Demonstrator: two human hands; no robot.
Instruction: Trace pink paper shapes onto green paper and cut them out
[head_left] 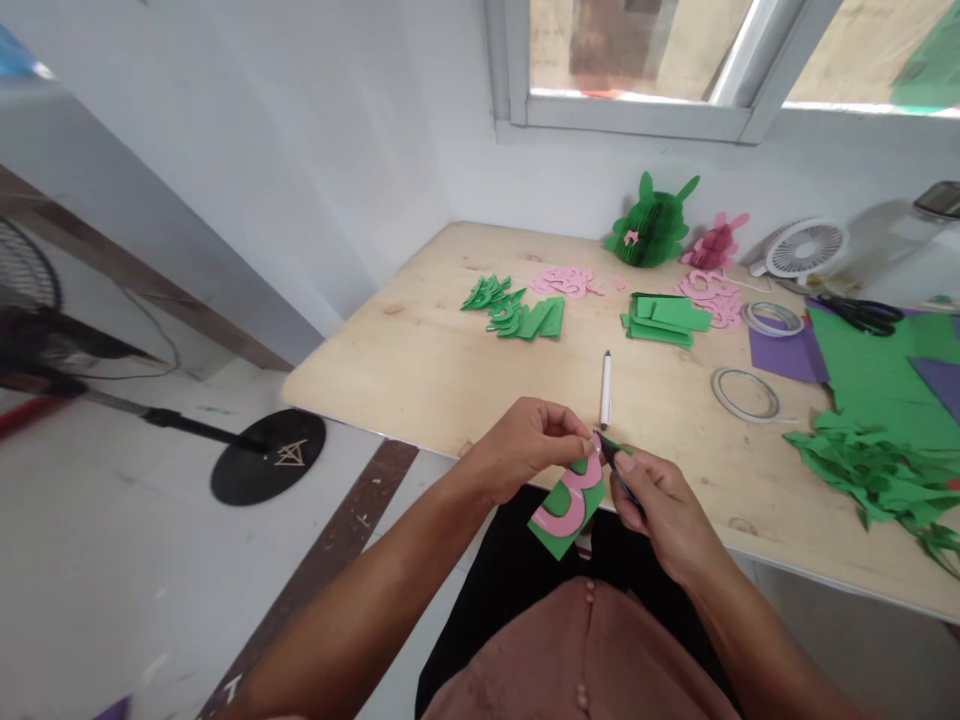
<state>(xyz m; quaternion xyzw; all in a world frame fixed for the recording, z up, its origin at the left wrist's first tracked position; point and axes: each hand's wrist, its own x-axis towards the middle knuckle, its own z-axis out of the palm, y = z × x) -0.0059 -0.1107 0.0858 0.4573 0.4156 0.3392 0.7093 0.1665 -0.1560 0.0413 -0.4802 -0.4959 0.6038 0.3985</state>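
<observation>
My left hand [536, 445] pinches the top of a pink paper cutout [568, 508] with a curved, 3-like outline, lying over a piece of green paper [556, 543]. Both hang just past the table's near edge, above my lap. In my right hand [660, 500] is a pair of dark-handled scissors [616, 463], its blades at the upper right edge of the papers. How far the blades are apart cannot be made out. A white pen [606, 390] with a dark tip lies on the table just beyond my hands.
The wooden table [390, 350] bears green cut pieces [510, 310], pink cutouts [564, 281], stacked green strips [666, 318], tape rolls [746, 393] and green scraps [855, 465]. Honeycomb paper figures [654, 228] and a small white fan [806, 248] stand by the wall. A floor fan base [268, 457] is left.
</observation>
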